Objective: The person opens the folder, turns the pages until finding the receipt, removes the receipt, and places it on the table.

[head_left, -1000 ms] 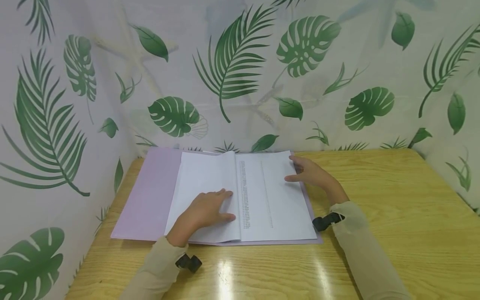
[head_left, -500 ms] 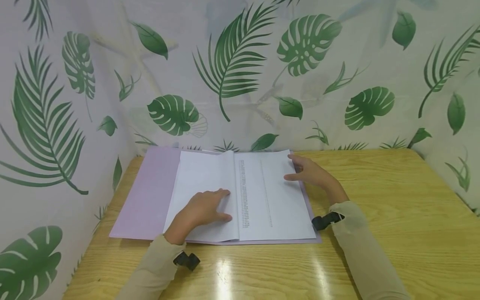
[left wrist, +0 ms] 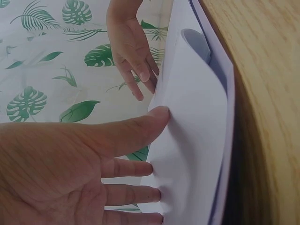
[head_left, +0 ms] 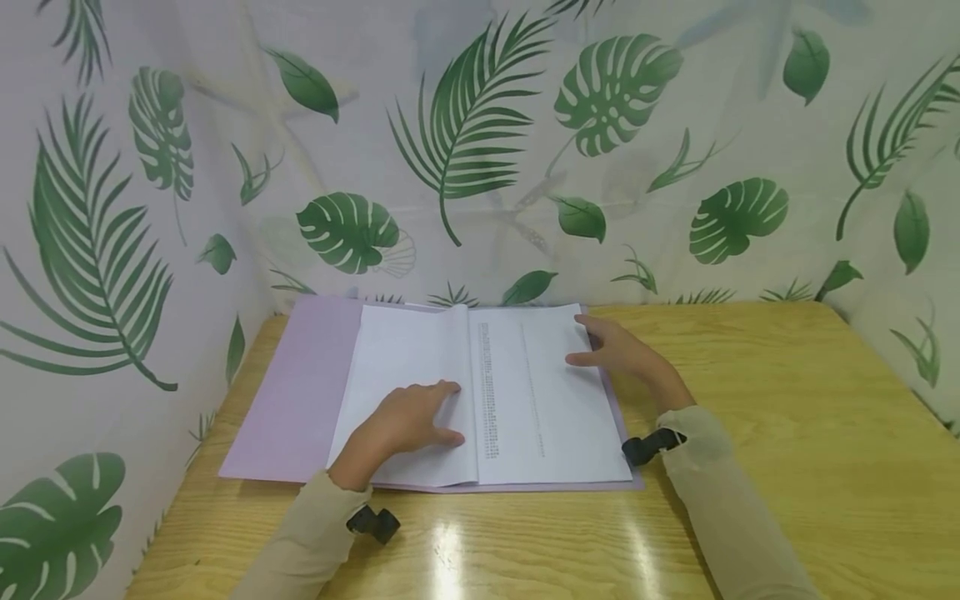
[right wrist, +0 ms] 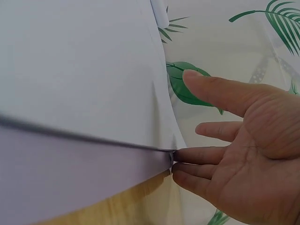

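A purple folder (head_left: 307,392) lies spread on the table, with white sheets inside it. My left hand (head_left: 401,421) rests with extended fingers on the blank left page (head_left: 408,342), close to the fold. In the left wrist view its thumb and fingertips (left wrist: 159,115) touch the paper, which bulges up near the fold. At the far outer corner of the right page (head_left: 562,417), which carries columns of small print, is my right hand (head_left: 618,346). Its fingertips touch the corner of sheet and cover in the right wrist view, while the thumb stands apart from the page.
The wood-grain table (head_left: 787,417) extends to the right of the folder and in front of it. A white curtain printed with green leaves (head_left: 480,150) hangs behind and along the sides. Each wrist wears a small black camera (head_left: 373,523).
The left hand has shifted very slightly to the left along with the folder. The right hand stays at the page corner, almost unmoved.
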A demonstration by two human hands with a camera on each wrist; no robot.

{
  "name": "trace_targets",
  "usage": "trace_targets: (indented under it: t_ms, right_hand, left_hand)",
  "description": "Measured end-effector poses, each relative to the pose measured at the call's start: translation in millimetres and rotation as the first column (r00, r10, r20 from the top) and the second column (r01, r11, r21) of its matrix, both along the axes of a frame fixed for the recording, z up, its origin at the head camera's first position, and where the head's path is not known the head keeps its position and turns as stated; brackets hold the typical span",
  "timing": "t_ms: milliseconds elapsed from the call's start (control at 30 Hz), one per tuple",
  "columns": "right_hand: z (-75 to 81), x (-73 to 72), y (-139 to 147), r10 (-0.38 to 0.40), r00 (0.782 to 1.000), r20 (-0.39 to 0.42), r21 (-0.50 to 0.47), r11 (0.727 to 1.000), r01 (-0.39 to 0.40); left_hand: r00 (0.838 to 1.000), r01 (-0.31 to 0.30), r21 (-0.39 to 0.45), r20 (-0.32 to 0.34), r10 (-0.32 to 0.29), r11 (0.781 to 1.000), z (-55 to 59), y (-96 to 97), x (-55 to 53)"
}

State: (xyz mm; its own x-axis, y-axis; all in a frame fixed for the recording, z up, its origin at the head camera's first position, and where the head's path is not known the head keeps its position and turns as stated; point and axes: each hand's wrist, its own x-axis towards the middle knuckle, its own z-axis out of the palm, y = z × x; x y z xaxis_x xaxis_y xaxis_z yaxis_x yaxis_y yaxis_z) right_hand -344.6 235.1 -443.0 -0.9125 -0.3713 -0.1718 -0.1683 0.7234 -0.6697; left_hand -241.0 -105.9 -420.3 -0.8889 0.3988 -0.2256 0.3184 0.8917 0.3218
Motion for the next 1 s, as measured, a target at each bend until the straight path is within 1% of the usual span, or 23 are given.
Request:
trace_targets:
  t_ms: [200, 367, 500, 567, 667, 800, 867, 1000]
  right_hand:
    - [0.4, 0.5, -4, -0.002, 1.000, 0.011, 0.009, 1.000, 0.002]
    - [3.0, 2.7, -5, -0.013, 1.000, 0.019, 0.012, 1.000, 0.013]
    - [7.7, 4.8, -5, -0.009, 1.000, -0.003, 0.009, 1.000, 0.009]
    - [10.4, 5.8, -4, -0.017, 1.000, -0.014, -0.015, 1.000, 0.017]
    - [13.1, 5.7, 0, -0.036, 0.999, -0.025, -0.091, 0.995, 0.033]
    - [17.0, 5.8, 6, -0.041, 0.999, -0.024, -0.214, 0.976, 0.035]
    - [19.0, 6.2, 8, -0.034, 0.999, -0.034, -0.241, 0.970, 0.025]
    - [21.7, 7.4, 10, -0.022, 0.998, -0.050, -0.242, 0.970, 0.010]
  left_hand:
    - [1.000, 0.002, 0.004, -0.004, -0.002, 1.000, 0.1, -0.6, -0.1]
    - [1.000, 0.000, 0.006, -0.003, 0.000, 1.000, -3.6, -0.8, -2.0]
    - [1.000, -0.004, 0.004, -0.001, 0.004, 1.000, -4.7, -0.5, -2.1]
    - [1.000, -0.005, 0.003, 0.001, 0.005, 1.000, -4.2, 0.1, -1.9]
    - [1.000, -0.006, 0.005, 0.003, 0.006, 1.000, -3.5, 0.5, -1.5]
    - [1.000, -0.003, 0.012, 0.004, 0.003, 1.000, -3.4, 0.5, -1.5]
    - [1.000, 0.001, 0.014, 0.002, -0.001, 1.000, -3.0, 0.5, -1.2]
    - [1.000, 0.001, 0.018, -0.001, -0.001, 1.000, -2.0, 0.4, -0.7]
